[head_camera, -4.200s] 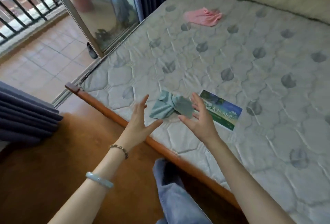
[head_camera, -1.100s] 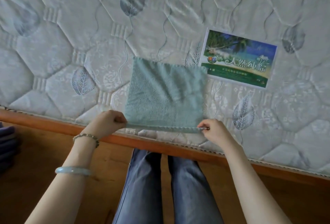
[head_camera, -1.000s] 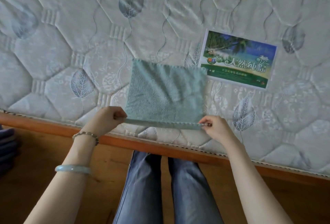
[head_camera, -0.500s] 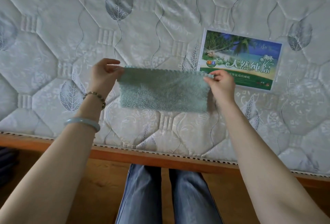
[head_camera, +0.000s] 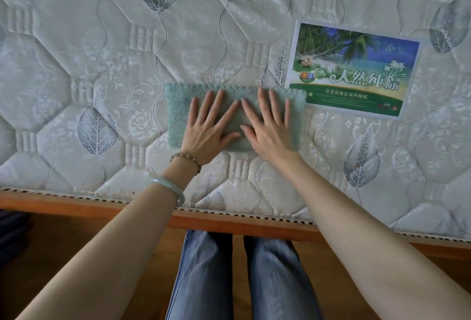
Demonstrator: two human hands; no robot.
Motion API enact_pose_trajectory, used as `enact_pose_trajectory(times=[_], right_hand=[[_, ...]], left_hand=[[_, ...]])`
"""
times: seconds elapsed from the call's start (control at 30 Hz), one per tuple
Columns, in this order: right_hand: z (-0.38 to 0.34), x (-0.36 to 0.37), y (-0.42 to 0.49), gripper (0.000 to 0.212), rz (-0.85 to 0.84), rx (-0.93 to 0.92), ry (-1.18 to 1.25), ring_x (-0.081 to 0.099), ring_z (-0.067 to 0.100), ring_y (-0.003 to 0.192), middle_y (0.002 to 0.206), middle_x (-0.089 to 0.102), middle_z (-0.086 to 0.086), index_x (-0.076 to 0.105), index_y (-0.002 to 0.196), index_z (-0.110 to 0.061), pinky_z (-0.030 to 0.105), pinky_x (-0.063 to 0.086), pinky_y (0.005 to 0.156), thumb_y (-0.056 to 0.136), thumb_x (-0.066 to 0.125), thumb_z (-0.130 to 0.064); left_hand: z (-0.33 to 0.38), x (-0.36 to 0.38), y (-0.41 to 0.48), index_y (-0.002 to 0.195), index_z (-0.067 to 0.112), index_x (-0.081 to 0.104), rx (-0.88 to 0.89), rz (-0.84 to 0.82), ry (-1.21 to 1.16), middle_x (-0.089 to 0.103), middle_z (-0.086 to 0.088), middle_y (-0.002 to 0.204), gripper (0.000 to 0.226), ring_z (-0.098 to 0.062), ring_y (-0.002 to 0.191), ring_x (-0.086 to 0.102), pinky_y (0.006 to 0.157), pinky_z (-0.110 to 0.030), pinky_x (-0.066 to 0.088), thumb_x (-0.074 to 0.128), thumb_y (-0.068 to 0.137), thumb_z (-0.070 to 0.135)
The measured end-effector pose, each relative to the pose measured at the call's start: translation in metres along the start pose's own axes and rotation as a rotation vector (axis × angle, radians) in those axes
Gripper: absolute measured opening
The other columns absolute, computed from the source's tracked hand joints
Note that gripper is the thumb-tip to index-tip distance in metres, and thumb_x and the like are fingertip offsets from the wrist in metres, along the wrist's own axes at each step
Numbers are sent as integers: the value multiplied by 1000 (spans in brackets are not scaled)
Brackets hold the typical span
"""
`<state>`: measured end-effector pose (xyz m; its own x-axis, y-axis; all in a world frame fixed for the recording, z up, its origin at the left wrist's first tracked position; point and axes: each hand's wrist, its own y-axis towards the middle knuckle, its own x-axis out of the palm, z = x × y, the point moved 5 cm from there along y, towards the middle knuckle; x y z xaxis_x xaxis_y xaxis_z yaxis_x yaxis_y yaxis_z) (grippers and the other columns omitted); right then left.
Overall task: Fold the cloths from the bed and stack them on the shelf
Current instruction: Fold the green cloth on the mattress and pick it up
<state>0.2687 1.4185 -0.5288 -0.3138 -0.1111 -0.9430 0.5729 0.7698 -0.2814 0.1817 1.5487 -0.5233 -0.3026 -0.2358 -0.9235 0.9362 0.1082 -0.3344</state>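
A small teal cloth lies folded in half as a flat rectangle on the quilted mattress, near its front edge. My left hand rests palm down on the cloth's middle with its fingers spread. My right hand lies flat beside it on the cloth's right half, fingers also spread. Neither hand grips anything. The cloth's centre is hidden under both hands. No shelf is in view.
A printed label with a beach picture sits on the mattress just right of the cloth, touching its corner. The wooden bed frame runs along the front. My legs in jeans stand against it on a wooden floor.
The cloth was folded in half away from me. Both hands let go of its corners and now press flat on top of it.
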Motion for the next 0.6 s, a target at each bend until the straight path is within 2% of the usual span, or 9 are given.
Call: enact_pose_trajectory(times=[0.1,0.2,0.33,0.47,0.6], right_hand=[[8,10,-2,62,-40,9,-57,8,33,147,160,10,11,8,152,-31,63,8,113,97,22,-57],[14,8,-6,64,-26,36,-30,9,33,147,159,12,13,9,152,-29,60,7,114,97,22,-58],[28,11,-13,63,-38,61,2,10,31,146,159,13,13,12,152,-28,53,6,117,97,23,-57],[27,3,-8,59,-21,79,129,16,33,145,157,20,14,26,149,-23,51,8,117,96,34,-48],[35,-10,-18,51,148,126,246,27,42,140,150,31,25,46,139,-8,50,22,115,91,49,-27]], left_hand=[[-7,7,-2,152,26,19,-17,-19,30,18,-13,158,72,-35,145,17,115,-59,12,24,93,67],[-13,7,-8,153,25,13,-49,-18,9,12,-12,159,75,-33,146,12,116,-58,9,23,92,67],[-22,10,-12,153,27,10,-72,-60,39,14,-11,159,75,-31,147,11,118,-54,5,15,91,70],[-2,-7,-5,153,24,12,-100,-7,6,12,-14,159,78,-35,146,11,117,-57,4,18,90,70],[26,-6,13,152,25,15,2,-52,35,17,-14,158,84,-37,145,15,114,-62,11,17,86,77]])
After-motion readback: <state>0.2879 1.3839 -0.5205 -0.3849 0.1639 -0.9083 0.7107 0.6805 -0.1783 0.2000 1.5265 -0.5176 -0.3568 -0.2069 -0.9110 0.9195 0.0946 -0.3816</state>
